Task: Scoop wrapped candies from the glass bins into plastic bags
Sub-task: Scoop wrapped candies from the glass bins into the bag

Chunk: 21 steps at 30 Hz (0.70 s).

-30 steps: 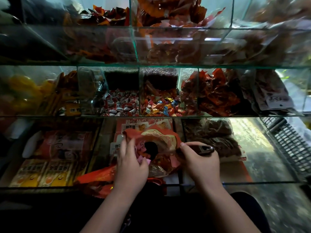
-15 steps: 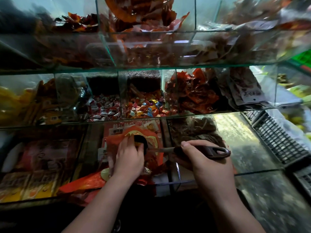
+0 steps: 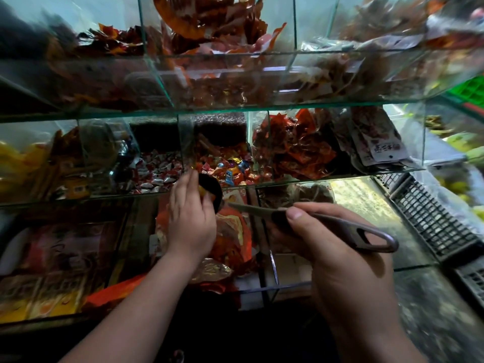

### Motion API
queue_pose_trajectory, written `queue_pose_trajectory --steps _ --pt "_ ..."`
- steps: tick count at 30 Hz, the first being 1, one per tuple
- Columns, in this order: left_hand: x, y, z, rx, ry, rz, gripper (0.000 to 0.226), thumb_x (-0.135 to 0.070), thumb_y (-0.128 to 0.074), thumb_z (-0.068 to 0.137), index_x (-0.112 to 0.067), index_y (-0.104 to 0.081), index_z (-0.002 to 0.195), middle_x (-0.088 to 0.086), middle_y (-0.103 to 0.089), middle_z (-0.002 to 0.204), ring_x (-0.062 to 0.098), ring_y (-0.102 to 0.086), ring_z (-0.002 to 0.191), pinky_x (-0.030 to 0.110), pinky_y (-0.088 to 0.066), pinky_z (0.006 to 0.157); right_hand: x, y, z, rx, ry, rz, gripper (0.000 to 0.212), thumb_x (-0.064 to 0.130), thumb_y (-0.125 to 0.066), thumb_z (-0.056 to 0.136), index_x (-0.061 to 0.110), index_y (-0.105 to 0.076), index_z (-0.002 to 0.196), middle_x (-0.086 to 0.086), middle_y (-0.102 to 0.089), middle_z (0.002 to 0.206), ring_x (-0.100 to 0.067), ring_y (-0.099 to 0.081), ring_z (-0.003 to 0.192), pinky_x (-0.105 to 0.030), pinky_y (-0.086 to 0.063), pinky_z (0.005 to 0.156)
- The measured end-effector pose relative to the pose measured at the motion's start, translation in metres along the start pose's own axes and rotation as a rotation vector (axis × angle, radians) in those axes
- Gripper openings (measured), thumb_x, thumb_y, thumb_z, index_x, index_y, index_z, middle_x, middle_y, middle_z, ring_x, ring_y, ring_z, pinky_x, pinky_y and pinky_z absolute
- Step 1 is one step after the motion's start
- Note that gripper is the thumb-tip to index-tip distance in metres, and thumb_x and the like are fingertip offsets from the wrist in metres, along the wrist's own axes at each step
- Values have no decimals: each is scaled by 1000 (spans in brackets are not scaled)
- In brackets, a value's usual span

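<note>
Fingers (image 3: 294, 213) of my right hand (image 3: 340, 260) wrap the scoop (image 3: 337, 229) by its grey handle, thumb pressed on top. The scoop's long axis runs across me, loop end to the right and black bowl to the left, at the front lip of the glass bin (image 3: 248, 142) holding the wrapped candies (image 3: 230, 169). My left hand (image 3: 191, 224) is nearer that bowl, cupped over it; what it grips I cannot tell. The red plastic bag (image 3: 233, 244) lies just below the bowl, toward me, so tipping looks like a short downward move.
</note>
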<state>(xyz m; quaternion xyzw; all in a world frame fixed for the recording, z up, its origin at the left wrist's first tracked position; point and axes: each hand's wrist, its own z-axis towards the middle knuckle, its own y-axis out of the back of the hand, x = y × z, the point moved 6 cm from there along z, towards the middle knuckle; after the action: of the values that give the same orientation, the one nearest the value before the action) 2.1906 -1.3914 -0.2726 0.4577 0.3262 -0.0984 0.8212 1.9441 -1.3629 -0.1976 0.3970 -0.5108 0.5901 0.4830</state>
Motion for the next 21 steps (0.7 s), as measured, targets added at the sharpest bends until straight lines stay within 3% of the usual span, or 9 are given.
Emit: queue_pose_trajectory --steps 2,5,8,11,13,14,16,18,21 --pt "-13 1 27 0 -62 7 53 -33 -32 108 -18 -24 158 3 -23 164 19 -13 152 36 -7 123 8 -4 7 -33 51 69 19 28 -84 75 15 -81 89 -12 -80 86 -34 -79 82 -41 -64 76" --pt "-35 -7 69 12 -203 -12 54 -32 -36 106 -11 -30 156 9 -32 160 26 -22 149 42 -17 124 11 -8 27 -82 63 96 16 29 -82 77 19 -80 89 -10 -80 87 -30 -79 83 -39 -63 77" --pt "-43 -28 109 63 -254 9 56 -27 -41 106 -7 -28 156 13 -31 160 28 -23 149 38 -17 123 8 -16 49 -111 119 2 9 31 -80 82 24 -80 89 -4 -80 90 -24 -79 87 -39 -63 79" --pt "-24 -64 140 269 -137 207 66 -31 -40 105 -7 -14 160 15 -12 167 31 -8 154 44 -9 125 4 -37 67 8 297 -246 4 15 -77 89 18 -77 91 3 -77 89 -11 -75 88 -25 -59 77" --pt "-5 -80 142 420 35 338 75 -33 -45 102 -8 -5 161 14 2 168 32 4 155 44 -3 125 0 -54 71 141 417 -494 6 8 -74 91 9 -75 97 1 -75 97 -11 -71 97 -28 -58 85" --pt "0 -82 140 446 91 309 73 -31 -46 102 -8 -8 160 15 0 168 32 2 155 43 -4 125 -4 -60 73 182 463 -592 9 7 -74 92 6 -76 100 -2 -75 102 -13 -70 104 -33 -57 92" --pt "-3 -78 137 392 76 168 60 -24 -49 100 -3 -33 154 18 -22 164 34 -17 152 45 -15 124 -4 -64 74 195 528 -674 11 6 -74 91 4 -76 102 -3 -75 107 -14 -68 112 -33 -54 100" --pt "-10 -61 130 295 55 -4 49 -20 -51 96 -8 -48 143 14 -46 150 32 -40 140 47 -33 116 5 -62 66 178 579 -620 10 6 -75 90 5 -76 101 1 -74 104 -9 -69 105 -25 -56 94" --pt "-23 -22 102 172 -32 -150 46 -25 -58 95 -18 -51 140 6 -52 140 23 -49 129 38 -40 111 25 -54 52 145 549 -470 7 8 -77 90 8 -76 98 5 -76 93 -6 -73 88 -20 -57 76"
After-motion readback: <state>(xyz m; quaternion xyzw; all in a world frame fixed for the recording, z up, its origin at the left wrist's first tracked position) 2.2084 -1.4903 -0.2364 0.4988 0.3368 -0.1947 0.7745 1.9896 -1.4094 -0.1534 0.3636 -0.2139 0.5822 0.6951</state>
